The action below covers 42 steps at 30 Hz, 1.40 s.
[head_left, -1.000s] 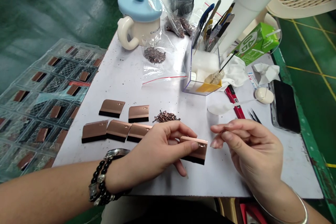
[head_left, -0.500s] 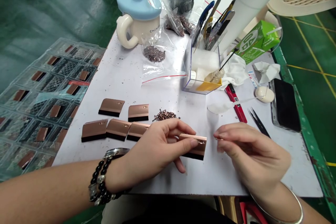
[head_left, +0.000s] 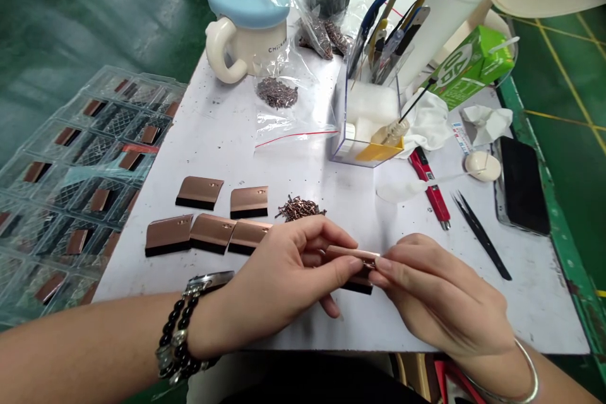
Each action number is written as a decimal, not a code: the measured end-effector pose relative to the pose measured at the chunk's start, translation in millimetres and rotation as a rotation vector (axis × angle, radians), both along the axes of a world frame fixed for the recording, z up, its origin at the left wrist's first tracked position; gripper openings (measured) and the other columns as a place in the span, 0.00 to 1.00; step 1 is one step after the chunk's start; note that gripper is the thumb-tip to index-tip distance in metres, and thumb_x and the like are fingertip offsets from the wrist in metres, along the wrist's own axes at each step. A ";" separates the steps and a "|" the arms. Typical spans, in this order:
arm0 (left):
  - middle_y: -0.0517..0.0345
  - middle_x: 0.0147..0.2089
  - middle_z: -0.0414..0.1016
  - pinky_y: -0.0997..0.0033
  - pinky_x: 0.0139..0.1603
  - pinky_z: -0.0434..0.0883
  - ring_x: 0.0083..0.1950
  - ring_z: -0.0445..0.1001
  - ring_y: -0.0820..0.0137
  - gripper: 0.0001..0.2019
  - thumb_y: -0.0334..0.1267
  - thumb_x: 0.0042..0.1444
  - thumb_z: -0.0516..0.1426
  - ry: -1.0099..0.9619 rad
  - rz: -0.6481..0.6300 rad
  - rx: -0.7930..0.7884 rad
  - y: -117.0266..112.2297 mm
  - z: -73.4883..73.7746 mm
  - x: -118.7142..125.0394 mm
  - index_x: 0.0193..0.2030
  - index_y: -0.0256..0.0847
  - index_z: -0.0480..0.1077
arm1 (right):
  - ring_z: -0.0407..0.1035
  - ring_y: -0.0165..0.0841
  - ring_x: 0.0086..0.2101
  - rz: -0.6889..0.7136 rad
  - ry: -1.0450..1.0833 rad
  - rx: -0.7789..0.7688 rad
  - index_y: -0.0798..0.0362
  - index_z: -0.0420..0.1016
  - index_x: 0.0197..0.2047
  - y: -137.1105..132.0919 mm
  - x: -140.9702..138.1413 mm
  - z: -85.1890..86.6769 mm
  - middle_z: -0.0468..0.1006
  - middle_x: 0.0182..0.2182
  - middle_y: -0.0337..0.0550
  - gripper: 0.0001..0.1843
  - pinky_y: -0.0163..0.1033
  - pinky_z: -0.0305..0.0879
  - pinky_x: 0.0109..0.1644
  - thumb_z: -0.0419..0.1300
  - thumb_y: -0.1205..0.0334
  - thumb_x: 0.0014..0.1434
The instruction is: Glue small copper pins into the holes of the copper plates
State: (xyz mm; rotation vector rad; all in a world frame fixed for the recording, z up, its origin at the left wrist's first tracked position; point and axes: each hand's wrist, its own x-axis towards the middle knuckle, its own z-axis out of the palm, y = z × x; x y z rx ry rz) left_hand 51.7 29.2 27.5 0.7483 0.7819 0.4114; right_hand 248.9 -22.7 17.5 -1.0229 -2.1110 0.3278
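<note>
My left hand [head_left: 288, 271] grips a copper-coloured plate with a black lower edge [head_left: 356, 264] just above the white table [head_left: 227, 139]. My right hand [head_left: 435, 293] is closed in a pinch, fingertips pressed against the plate's right end; anything held in the pinch is too small to make out. Behind the hands lies a small heap of copper pins [head_left: 298, 208]. To the left, several more copper plates [head_left: 211, 232] lie in two rows.
Clear blister trays [head_left: 85, 164] holding similar plates lie at the left. At the back stand a mug with a blue lid [head_left: 246, 19], bags of pins [head_left: 279, 91] and a clear tool box [head_left: 367, 120]. Red cutters [head_left: 430, 186], black tweezers [head_left: 480, 237] and a phone [head_left: 521, 186] lie at the right.
My right hand has moved left and now touches the plate's right end. The plate has tilted edge-on in my left hand. The view has shifted slightly.
</note>
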 end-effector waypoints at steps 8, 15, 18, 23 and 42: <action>0.60 0.34 0.78 0.81 0.25 0.78 0.33 0.77 0.73 0.07 0.35 0.55 0.63 0.003 0.028 0.049 -4.1 -5.1 0.6 0.38 0.38 0.70 | 0.68 0.33 0.32 -0.012 -0.038 -0.019 0.55 0.68 0.54 -4.5 0.8 -1.4 0.75 0.35 0.47 0.27 0.42 0.65 0.28 0.64 0.79 0.52; 0.64 0.30 0.77 0.86 0.26 0.76 0.27 0.75 0.79 0.06 0.31 0.52 0.63 0.041 0.060 0.112 -4.6 -0.8 2.1 0.36 0.37 0.70 | 0.68 0.35 0.33 0.002 -0.043 -0.083 0.55 0.69 0.54 -8.2 2.0 1.9 0.76 0.36 0.47 0.27 0.43 0.66 0.30 0.65 0.78 0.51; 0.65 0.29 0.77 0.87 0.25 0.76 0.24 0.75 0.81 0.05 0.29 0.52 0.62 0.041 0.072 0.127 -4.9 0.9 2.6 0.35 0.37 0.70 | 0.69 0.34 0.32 -0.046 -0.024 -0.065 0.55 0.71 0.51 -8.2 -0.1 5.1 0.75 0.35 0.45 0.22 0.43 0.66 0.29 0.64 0.78 0.53; 0.65 0.29 0.78 0.87 0.24 0.76 0.23 0.75 0.80 0.06 0.28 0.50 0.62 0.052 0.079 0.180 -6.1 0.0 3.3 0.35 0.38 0.70 | 0.67 0.33 0.32 -0.026 -0.026 -0.029 0.62 0.72 0.48 -7.5 -2.4 5.7 0.74 0.35 0.48 0.18 0.42 0.63 0.29 0.63 0.79 0.54; 0.64 0.27 0.79 0.91 0.22 0.70 0.22 0.74 0.82 0.04 0.27 0.50 0.62 0.162 0.116 0.495 -5.4 -9.1 2.5 0.32 0.38 0.71 | 0.66 0.33 0.32 0.027 -0.212 0.029 0.64 0.74 0.41 -5.1 -1.6 12.1 0.74 0.33 0.52 0.10 0.42 0.65 0.30 0.61 0.79 0.55</action>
